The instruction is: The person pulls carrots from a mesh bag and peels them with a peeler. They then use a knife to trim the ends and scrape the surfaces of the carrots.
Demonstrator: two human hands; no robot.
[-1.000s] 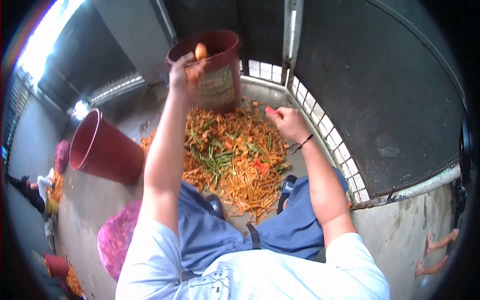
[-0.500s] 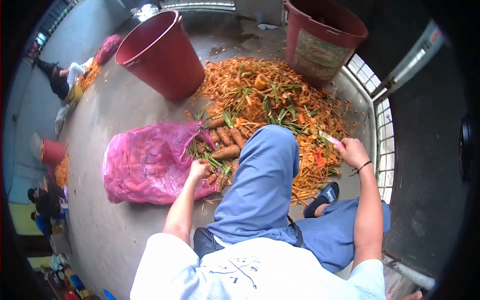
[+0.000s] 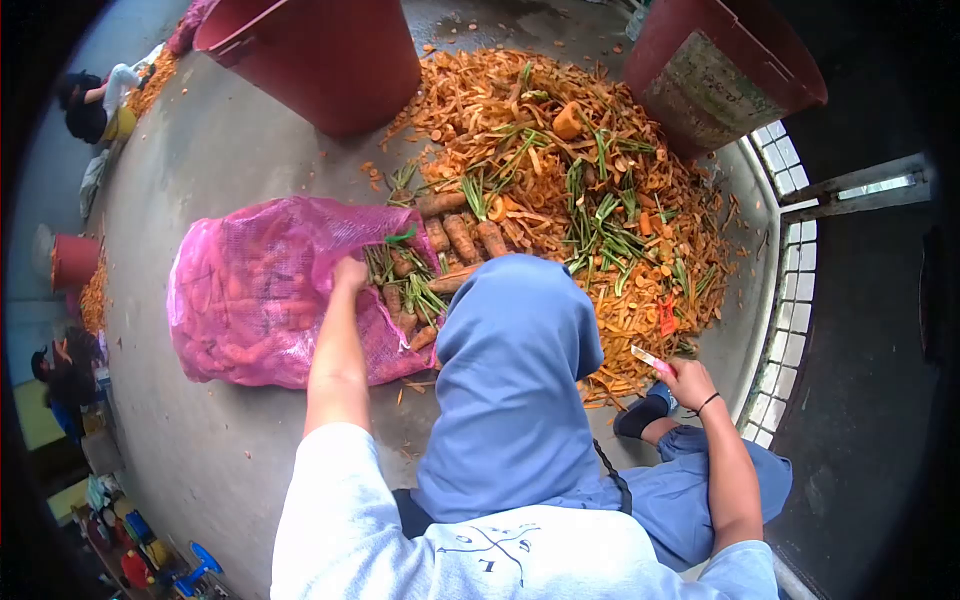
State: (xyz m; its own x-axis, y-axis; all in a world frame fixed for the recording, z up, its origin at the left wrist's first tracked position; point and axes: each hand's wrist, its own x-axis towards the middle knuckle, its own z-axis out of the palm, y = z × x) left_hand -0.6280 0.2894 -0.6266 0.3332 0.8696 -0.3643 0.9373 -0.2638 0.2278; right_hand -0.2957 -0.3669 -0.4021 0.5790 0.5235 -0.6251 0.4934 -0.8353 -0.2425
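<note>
My left hand (image 3: 349, 273) is at the mouth of a pink mesh sack (image 3: 240, 295) that lies on its side, full of carrots. Its fingers point into the opening and are hidden, so a hold on anything cannot be made out. Unpeeled carrots (image 3: 460, 238) with green stalks spill out of the sack beside it. My right hand (image 3: 690, 384), on the other side of my raised knee, is closed round the pink handle of a small knife (image 3: 652, 361), its pale blade pointing up and left over the carrot peelings (image 3: 625, 310).
A large heap of peelings and green tops (image 3: 540, 150) covers the floor ahead. Behind it stand two big red tubs (image 3: 330, 70) (image 3: 715, 85). A white grid (image 3: 790, 310) runs along the right. Other people (image 3: 90, 105) sit far left near another red bucket (image 3: 75, 260).
My left hand has moved left and forward, from beside the loose carrots into the sack's mouth. The right hand, still holding the knife, has come down lower. The view has shifted.
</note>
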